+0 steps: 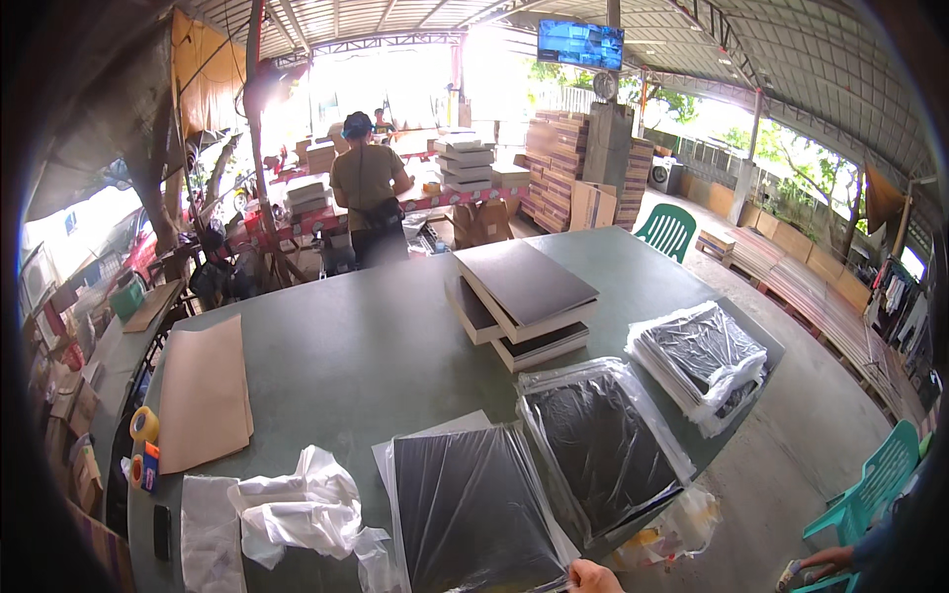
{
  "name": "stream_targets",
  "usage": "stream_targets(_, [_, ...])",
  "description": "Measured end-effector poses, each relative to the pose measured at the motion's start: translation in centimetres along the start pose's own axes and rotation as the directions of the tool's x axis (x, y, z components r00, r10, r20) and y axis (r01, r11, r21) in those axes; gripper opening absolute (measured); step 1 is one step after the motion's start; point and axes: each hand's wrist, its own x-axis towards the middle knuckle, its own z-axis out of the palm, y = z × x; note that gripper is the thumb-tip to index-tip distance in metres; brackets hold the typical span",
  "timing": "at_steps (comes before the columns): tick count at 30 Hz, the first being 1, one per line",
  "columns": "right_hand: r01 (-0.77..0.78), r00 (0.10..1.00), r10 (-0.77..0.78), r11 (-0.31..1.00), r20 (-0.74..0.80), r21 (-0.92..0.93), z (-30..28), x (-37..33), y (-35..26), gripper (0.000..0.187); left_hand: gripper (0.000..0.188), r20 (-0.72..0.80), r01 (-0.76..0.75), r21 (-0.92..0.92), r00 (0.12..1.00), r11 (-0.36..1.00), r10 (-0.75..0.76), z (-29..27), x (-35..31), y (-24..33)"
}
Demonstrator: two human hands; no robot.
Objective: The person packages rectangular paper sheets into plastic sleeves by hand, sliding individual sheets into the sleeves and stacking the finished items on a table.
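Note:
At the lower edge, my right hand (pixel 593 576) pinches the right-hand corner of a clear plastic wrapping, with only thumb and knuckles showing. The wrapping covers a flat black panel (pixel 470 509) lying nearest me on the table. My left hand is out of the picture. Right beside this panel lies a second plastic-wrapped black panel (pixel 603 445). Farther right sits a stack of wrapped panels (pixel 700 356) in wrinkled clear plastic. Unwrapped black-topped panels with pale sides (pixel 529 287) are piled crookedly beyond them. Crumpled clear plastic (pixel 306 504) lies to the left of the nearest panel.
The green table (pixel 326 346) carries brown paper sheets (pixel 206 395), a tape roll (pixel 144 425), a tape dispenser (pixel 150 466) and a black phone (pixel 161 532) at left. Green chairs (pixel 667 232) stand at the far and right sides. A co-worker (pixel 368 193) stands beyond. Someone's hand shows lower right.

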Motion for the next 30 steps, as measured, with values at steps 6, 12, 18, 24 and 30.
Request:
stream_targets(6, [0.035,0.979,-0.017,0.996,0.204,-0.086,-4.4,-1.9,-0.8,0.019,0.012,0.193,0.227,-0.192,0.962,0.955,-0.190,-2.6,-1.4,3.1])
stream_targets(12, [0.516,0.854,-0.509,0.855,0.105,-0.054,-2.4,1.9,-5.5,0.041,0.005,0.505,0.548,-0.688,0.832,0.476,-0.229,-7.4,2.8,9.4])
stream_targets(18, [0.271,0.915,-0.238,0.961,-0.325,0.060,-3.5,7.5,-2.4,0.027,0.013,0.227,0.098,-0.884,0.945,0.456,0.237,-8.7,4.0,16.6])
stream_targets(24, [-0.046,0.659,0.654,0.529,-0.372,0.848,-2.6,7.7,11.3,0.011,0.014,0.405,0.302,-0.722,0.914,0.622,0.026,-5.9,4.1,12.5])
stream_targets(30, [0.000,0.513,0.858,0.011,-0.010,1.000,0.2,5.4,12.9,0.011,0.016,0.326,0.212,-0.658,0.945,0.722,0.019,-5.8,5.1,12.6])
